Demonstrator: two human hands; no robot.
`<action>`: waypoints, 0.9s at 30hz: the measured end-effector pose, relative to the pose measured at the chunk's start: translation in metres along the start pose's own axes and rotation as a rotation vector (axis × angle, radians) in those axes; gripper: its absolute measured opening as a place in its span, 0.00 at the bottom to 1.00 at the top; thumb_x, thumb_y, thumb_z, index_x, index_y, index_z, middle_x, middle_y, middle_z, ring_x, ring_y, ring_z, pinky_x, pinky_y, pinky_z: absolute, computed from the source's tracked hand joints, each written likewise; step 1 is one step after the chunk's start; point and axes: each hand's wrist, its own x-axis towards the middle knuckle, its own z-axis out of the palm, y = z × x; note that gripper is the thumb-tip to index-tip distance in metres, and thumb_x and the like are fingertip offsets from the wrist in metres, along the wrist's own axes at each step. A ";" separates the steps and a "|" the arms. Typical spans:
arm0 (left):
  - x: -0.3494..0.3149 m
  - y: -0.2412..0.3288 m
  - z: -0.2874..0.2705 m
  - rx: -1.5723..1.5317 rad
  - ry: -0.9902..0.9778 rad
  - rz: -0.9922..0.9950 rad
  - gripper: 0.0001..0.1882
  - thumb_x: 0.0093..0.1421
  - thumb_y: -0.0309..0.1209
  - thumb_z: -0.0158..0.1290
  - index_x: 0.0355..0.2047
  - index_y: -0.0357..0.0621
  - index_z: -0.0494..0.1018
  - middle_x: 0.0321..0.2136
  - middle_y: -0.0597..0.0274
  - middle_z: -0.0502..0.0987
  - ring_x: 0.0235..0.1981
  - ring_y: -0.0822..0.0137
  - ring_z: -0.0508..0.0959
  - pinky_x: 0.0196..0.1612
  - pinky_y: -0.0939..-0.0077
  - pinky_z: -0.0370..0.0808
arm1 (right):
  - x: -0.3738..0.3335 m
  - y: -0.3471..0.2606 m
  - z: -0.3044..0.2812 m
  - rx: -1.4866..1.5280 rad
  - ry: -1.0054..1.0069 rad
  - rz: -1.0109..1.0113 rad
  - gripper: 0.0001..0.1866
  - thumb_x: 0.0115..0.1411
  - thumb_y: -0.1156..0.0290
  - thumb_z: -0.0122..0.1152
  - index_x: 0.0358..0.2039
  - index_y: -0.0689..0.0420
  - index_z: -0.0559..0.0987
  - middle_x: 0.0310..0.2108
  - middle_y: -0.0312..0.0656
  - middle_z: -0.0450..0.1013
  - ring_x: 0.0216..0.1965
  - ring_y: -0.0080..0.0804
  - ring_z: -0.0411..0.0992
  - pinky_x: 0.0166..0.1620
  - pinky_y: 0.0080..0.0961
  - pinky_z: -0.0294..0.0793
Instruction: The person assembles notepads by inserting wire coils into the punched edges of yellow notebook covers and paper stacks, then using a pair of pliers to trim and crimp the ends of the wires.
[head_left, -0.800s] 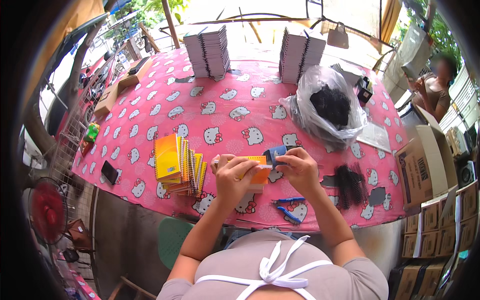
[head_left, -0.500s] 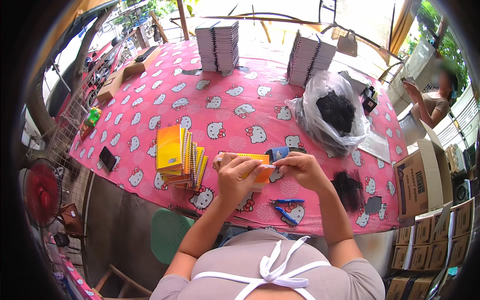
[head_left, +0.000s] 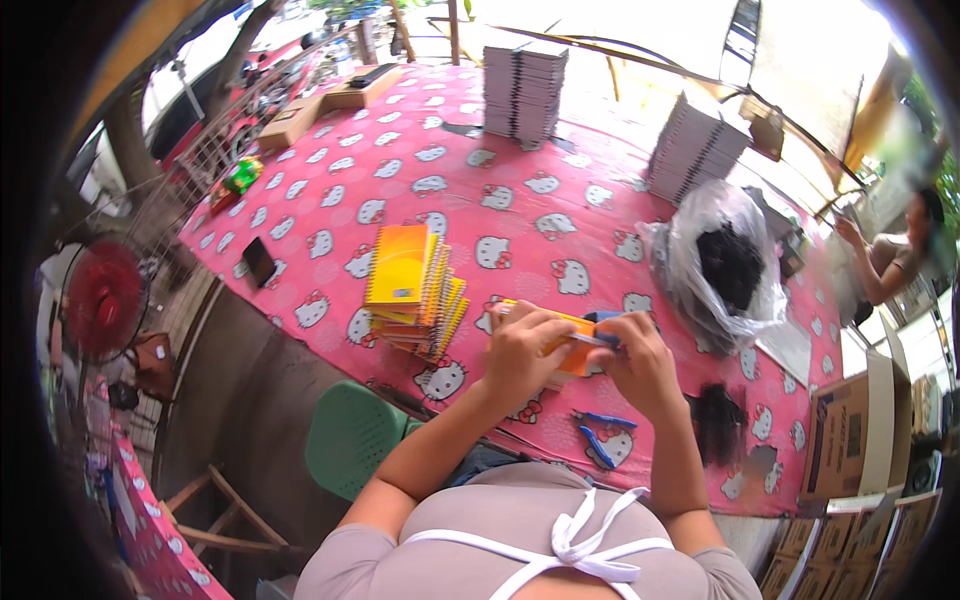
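Note:
A small yellow-orange notebook (head_left: 572, 362) is held up edge-on in front of my body. My left hand (head_left: 522, 352) is closed around its left part, the thumb lying along the near edge. At its right end, the fingers of my right hand (head_left: 640, 358) are pinched on the corner; the fingertips are partly hidden. Beneath the hands, more orange notebook and a blue item show in part. To the left stands an uneven pile of yellow spiral notebooks (head_left: 402, 265). Blue-handled nippers (head_left: 604, 440) lie on the pink tablecloth near my right forearm.
Black binding coils (head_left: 718, 425) lie right of my right arm. Beyond them sits a clear plastic bag (head_left: 690, 260) of black coils. Two tall paper stacks, left (head_left: 522, 95) and right (head_left: 697, 150), stand far back. A phone (head_left: 258, 262) lies left; a cardboard box (head_left: 850, 430) stands right.
The view has turned left, so the table contents sit farther right in the picture. My right hand has closed in on the notebook's right end. My left hand keeps its hold.

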 end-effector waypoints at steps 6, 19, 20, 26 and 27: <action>-0.011 -0.002 -0.004 -0.001 0.018 0.002 0.11 0.45 0.32 0.62 0.32 0.50 0.79 0.31 0.69 0.78 0.39 0.67 0.73 0.48 0.64 0.57 | -0.002 -0.012 0.008 0.058 -0.021 0.117 0.15 0.49 0.62 0.66 0.32 0.56 0.73 0.32 0.43 0.70 0.29 0.45 0.71 0.31 0.37 0.70; -0.010 -0.005 -0.006 -0.081 -0.014 0.054 0.12 0.45 0.32 0.62 0.32 0.50 0.79 0.31 0.69 0.78 0.37 0.67 0.74 0.48 0.63 0.59 | 0.009 0.035 -0.003 0.295 -0.263 0.110 0.04 0.54 0.74 0.56 0.29 0.60 0.75 0.26 0.48 0.71 0.28 0.45 0.72 0.31 0.37 0.70; -0.013 -0.009 -0.007 -0.047 -0.011 0.065 0.13 0.44 0.32 0.63 0.32 0.50 0.79 0.30 0.69 0.78 0.37 0.66 0.74 0.48 0.63 0.59 | 0.018 0.052 -0.004 0.092 -0.214 0.148 0.06 0.53 0.73 0.59 0.31 0.61 0.76 0.29 0.49 0.72 0.33 0.45 0.73 0.36 0.37 0.71; 0.002 0.000 0.005 -0.029 0.034 0.071 0.16 0.39 0.35 0.66 0.31 0.50 0.77 0.30 0.67 0.77 0.38 0.65 0.74 0.49 0.63 0.59 | -0.031 0.145 0.043 -0.217 -0.479 0.410 0.46 0.36 0.65 0.76 0.55 0.55 0.60 0.44 0.54 0.70 0.46 0.51 0.70 0.47 0.42 0.71; 0.003 -0.001 0.005 -0.024 0.041 0.061 0.17 0.39 0.36 0.66 0.31 0.50 0.77 0.30 0.67 0.77 0.39 0.65 0.73 0.49 0.63 0.59 | -0.035 0.148 0.052 -0.232 -0.374 0.372 0.45 0.36 0.65 0.76 0.54 0.55 0.61 0.43 0.54 0.70 0.46 0.51 0.70 0.46 0.43 0.70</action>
